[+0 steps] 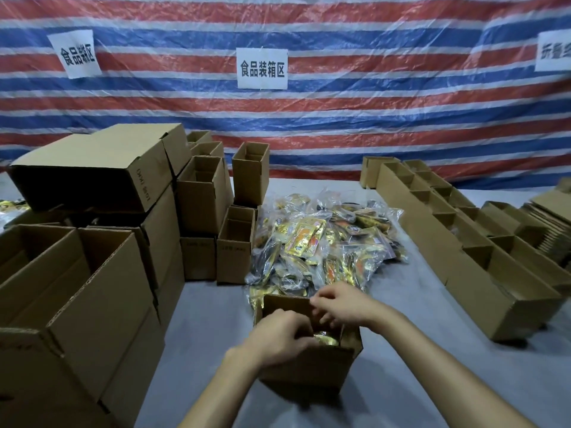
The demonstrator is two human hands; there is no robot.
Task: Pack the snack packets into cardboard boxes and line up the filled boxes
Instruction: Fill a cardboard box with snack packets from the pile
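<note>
A small open cardboard box [312, 366] stands on the grey table in front of me. Gold snack packets [324, 338] show inside it. My left hand [282, 335] reaches over the near left rim, its curled fingers down in the box on the packets. My right hand [340, 304] hovers over the far right rim with curled fingers at the box's flap; whether it holds anything is unclear. Just behind the box lies a heap of gold and dark snack packets [324, 242] in clear wrapping.
Large and small empty cardboard boxes [102, 273] are stacked at the left. Two rows of open small boxes [463, 251] run along the right, with flat folded cartons [553, 217] beyond. A striped tarp with paper signs [262, 68] hangs behind the table.
</note>
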